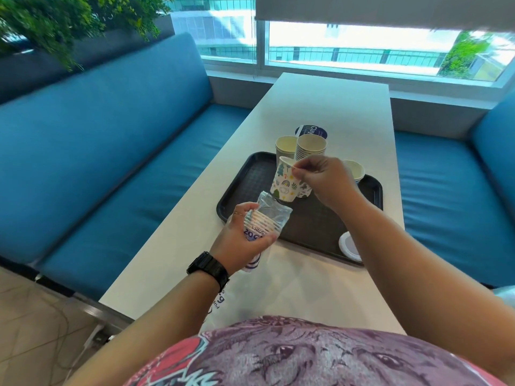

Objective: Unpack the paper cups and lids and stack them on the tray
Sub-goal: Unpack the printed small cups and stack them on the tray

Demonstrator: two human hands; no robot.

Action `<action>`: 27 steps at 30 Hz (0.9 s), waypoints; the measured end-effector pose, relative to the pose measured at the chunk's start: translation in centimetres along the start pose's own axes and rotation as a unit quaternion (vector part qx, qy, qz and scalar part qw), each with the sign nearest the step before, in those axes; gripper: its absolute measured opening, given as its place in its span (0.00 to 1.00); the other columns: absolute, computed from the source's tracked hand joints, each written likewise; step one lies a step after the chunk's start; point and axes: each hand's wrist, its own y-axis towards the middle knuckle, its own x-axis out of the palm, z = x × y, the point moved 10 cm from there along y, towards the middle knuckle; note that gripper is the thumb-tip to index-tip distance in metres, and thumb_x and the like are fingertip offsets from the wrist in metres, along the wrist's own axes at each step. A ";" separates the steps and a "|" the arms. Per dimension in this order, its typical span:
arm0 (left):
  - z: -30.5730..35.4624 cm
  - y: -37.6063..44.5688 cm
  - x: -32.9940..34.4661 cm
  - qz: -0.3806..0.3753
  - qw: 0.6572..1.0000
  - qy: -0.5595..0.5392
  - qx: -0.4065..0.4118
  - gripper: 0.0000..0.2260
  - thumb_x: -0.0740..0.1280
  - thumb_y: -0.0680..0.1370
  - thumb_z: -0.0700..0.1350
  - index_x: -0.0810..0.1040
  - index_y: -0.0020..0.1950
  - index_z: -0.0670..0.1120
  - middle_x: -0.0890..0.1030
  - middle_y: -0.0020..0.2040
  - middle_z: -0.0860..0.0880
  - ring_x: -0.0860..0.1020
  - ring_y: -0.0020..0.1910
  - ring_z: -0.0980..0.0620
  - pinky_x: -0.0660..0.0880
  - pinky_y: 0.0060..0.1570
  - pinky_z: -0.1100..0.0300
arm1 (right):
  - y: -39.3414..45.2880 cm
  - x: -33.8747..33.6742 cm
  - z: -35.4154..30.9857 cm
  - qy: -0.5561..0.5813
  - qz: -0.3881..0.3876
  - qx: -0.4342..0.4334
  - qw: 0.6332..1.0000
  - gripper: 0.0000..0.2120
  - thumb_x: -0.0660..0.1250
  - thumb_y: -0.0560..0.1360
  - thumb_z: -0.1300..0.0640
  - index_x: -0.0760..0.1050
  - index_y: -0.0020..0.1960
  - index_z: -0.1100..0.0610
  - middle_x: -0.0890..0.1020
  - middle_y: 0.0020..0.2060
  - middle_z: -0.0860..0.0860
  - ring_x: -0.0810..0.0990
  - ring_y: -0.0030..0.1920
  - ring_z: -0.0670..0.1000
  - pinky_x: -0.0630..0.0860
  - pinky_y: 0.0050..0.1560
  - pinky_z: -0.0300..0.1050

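Patterned cup (284, 182) pinched in right hand (324, 179) above tray (250, 176); sleeve of cups (264, 221) in left hand's (245, 240) grip.

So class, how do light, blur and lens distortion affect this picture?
Head view: daylight from the window is overexposed; wide-angle lens bends the table edges and sofa; plant and frame corners smear with blur; printed cup in the right hand stays fairly sharp.
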 end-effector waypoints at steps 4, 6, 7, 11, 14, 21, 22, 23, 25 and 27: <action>0.0 0.1 -0.3 0.010 1.000 -0.005 0.003 0.28 0.77 0.72 0.48 0.63 0.62 0.63 0.76 0.62 0.47 0.79 0.54 0.60 0.74 0.48 0.75 | 2.2 -2.7 -1.9 -0.011 0.057 -0.026 0.998 0.03 0.73 0.72 0.58 0.83 0.45 0.52 0.84 0.41 0.49 0.81 0.43 0.49 0.77 0.46 0.37; 0.0 0.2 -0.3 0.010 1.000 -0.008 0.005 0.28 0.77 0.72 0.47 0.63 0.62 0.62 0.76 0.62 0.48 0.79 0.54 0.60 0.75 0.49 0.74 | 3.4 -3.7 -2.6 -0.025 0.067 -0.030 0.997 0.03 0.74 0.72 0.58 0.82 0.43 0.51 0.85 0.42 0.51 0.81 0.43 0.50 0.76 0.45 0.41; 0.0 0.3 -0.2 0.009 1.000 -0.010 0.005 0.28 0.77 0.72 0.47 0.63 0.61 0.62 0.76 0.62 0.48 0.79 0.54 0.60 0.75 0.49 0.73 | 4.0 -4.1 -2.8 -0.035 0.068 -0.030 0.997 0.03 0.74 0.72 0.58 0.82 0.43 0.51 0.85 0.42 0.51 0.80 0.43 0.49 0.74 0.43 0.39; -0.2 0.6 -0.3 0.016 0.999 -0.031 0.006 0.28 0.78 0.71 0.45 0.65 0.59 0.65 0.77 0.61 0.48 0.81 0.54 0.57 0.79 0.55 0.63 | 5.9 -5.5 -3.2 -0.066 0.092 -0.041 0.993 0.02 0.73 0.71 0.58 0.82 0.42 0.51 0.84 0.43 0.50 0.79 0.43 0.48 0.71 0.42 0.37; -0.5 0.6 -0.2 0.012 0.999 -0.035 0.003 0.28 0.78 0.71 0.45 0.65 0.59 0.66 0.77 0.61 0.48 0.81 0.54 0.56 0.79 0.56 0.59 | 6.9 -6.3 -3.2 -0.133 0.138 -0.066 0.979 0.04 0.71 0.73 0.58 0.83 0.48 0.55 0.83 0.48 0.52 0.78 0.49 0.51 0.72 0.49 0.41; -1.1 0.8 -0.4 0.007 0.999 -0.028 -0.013 0.29 0.77 0.71 0.47 0.63 0.58 0.69 0.76 0.62 0.49 0.81 0.55 0.57 0.79 0.57 0.58 | 8.1 -3.4 -0.4 -0.233 0.078 -0.063 0.967 0.07 0.69 0.74 0.56 0.83 0.51 0.55 0.82 0.52 0.54 0.77 0.56 0.56 0.71 0.53 0.46; -1.2 0.9 -0.4 0.005 0.999 -0.028 -0.016 0.29 0.77 0.71 0.48 0.63 0.59 0.69 0.76 0.63 0.49 0.80 0.56 0.57 0.79 0.58 0.57 | 8.1 -3.0 0.2 -0.236 0.068 -0.057 0.968 0.07 0.69 0.74 0.56 0.83 0.51 0.55 0.82 0.53 0.55 0.77 0.56 0.56 0.71 0.53 0.46; -1.4 0.9 -0.4 0.005 0.999 -0.028 -0.019 0.29 0.77 0.71 0.49 0.63 0.59 0.69 0.76 0.63 0.49 0.80 0.56 0.56 0.79 0.58 0.56 | 7.9 -2.6 0.9 -0.239 0.060 -0.051 0.968 0.07 0.69 0.75 0.56 0.83 0.51 0.55 0.82 0.53 0.55 0.77 0.56 0.57 0.71 0.53 0.45; -1.5 0.9 -0.5 0.006 0.999 -0.029 -0.023 0.29 0.77 0.69 0.51 0.63 0.62 0.66 0.76 0.62 0.50 0.81 0.56 0.56 0.79 0.58 0.54 | 7.7 -2.0 2.0 -0.241 0.049 -0.042 0.968 0.08 0.68 0.75 0.57 0.83 0.52 0.55 0.82 0.54 0.55 0.78 0.56 0.58 0.71 0.54 0.46; -1.7 1.0 -0.5 0.010 0.999 -0.027 -0.025 0.30 0.78 0.69 0.51 0.63 0.63 0.61 0.77 0.61 0.51 0.81 0.55 0.57 0.79 0.58 0.53 | 7.4 -1.6 2.7 -0.234 0.044 -0.044 0.970 0.09 0.67 0.77 0.59 0.82 0.54 0.57 0.82 0.55 0.57 0.77 0.57 0.59 0.72 0.57 0.46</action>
